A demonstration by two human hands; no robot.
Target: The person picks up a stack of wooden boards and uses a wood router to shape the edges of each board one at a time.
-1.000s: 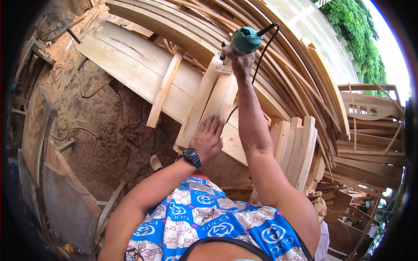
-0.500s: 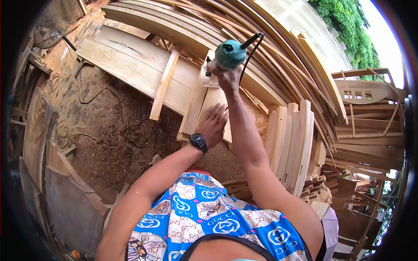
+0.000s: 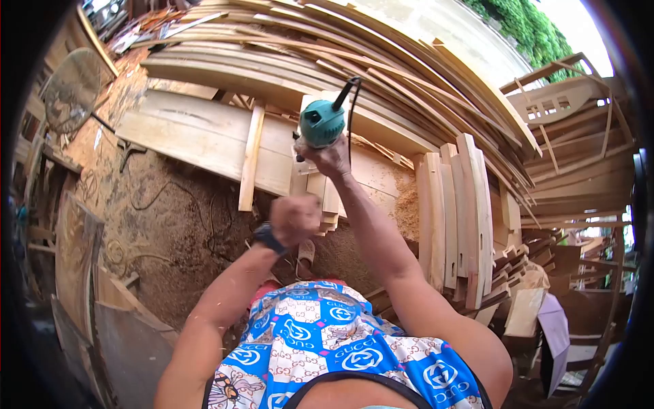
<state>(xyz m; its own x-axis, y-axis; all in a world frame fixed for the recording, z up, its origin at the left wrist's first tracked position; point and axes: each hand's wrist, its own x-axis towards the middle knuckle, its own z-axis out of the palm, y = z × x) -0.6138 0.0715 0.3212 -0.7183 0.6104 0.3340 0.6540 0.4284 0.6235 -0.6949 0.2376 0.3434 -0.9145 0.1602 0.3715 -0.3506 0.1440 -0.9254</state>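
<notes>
A teal power tool (image 3: 321,123) with a black cord is gripped by my right hand (image 3: 330,158), above the ends of some wooden pieces (image 3: 317,185). My left hand (image 3: 296,217), blurred by motion and wearing a black watch (image 3: 270,238), is raised over the floor just left of those pieces. Its fingers look curled, but whether they hold anything is too smeared to tell. A narrow wooden strip (image 3: 251,157) lies across the wide planks (image 3: 197,129), left of the tool.
Long boards (image 3: 381,88) are stacked beyond the tool. Several upright timbers (image 3: 453,218) stand to my right. A fan (image 3: 72,90) is at the upper left. Sawdust and a cable cover the floor (image 3: 170,211). Wooden frames (image 3: 579,150) stand far right.
My left hand has come off the wooden pieces and moved left and toward me, its fingers curling. The tool in my right hand appears lower and further left; the whole view has also shifted.
</notes>
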